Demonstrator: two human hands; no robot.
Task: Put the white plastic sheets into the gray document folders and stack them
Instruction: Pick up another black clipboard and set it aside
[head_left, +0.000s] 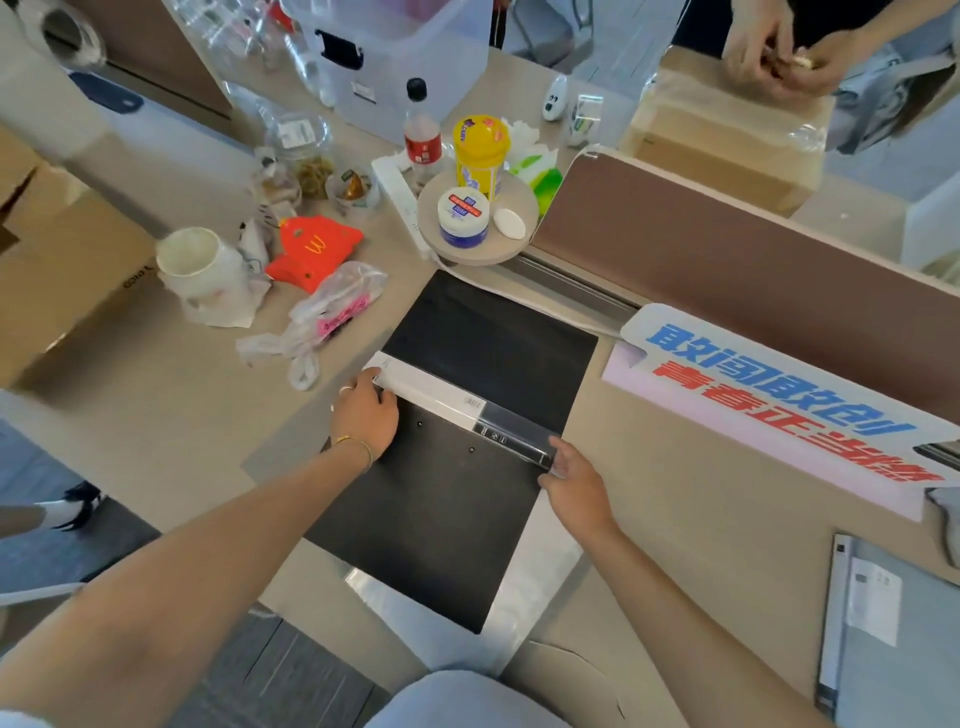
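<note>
A dark document folder (447, 509) lies open on the desk in front of me, its far flap (493, 343) spread flat. Across its middle runs the spine bar (467, 410), white on the left and dark on the right. My left hand (363, 415) grips the bar's left end, and my right hand (574, 480) pinches its right end. A white plastic sheet (400, 605) sticks out from under the folder's near edge. Another gray folder (893, 649) with a white label lies at the right edge of the desk.
Clutter fills the far left: a white mug (200, 270), a red fast-food carton (311, 249), a plastic bag (322, 322), bottles and jars. A brown desk divider (727, 260) and a printed sign (779, 405) stand to the right. Another person's hands (779, 52) work beyond it.
</note>
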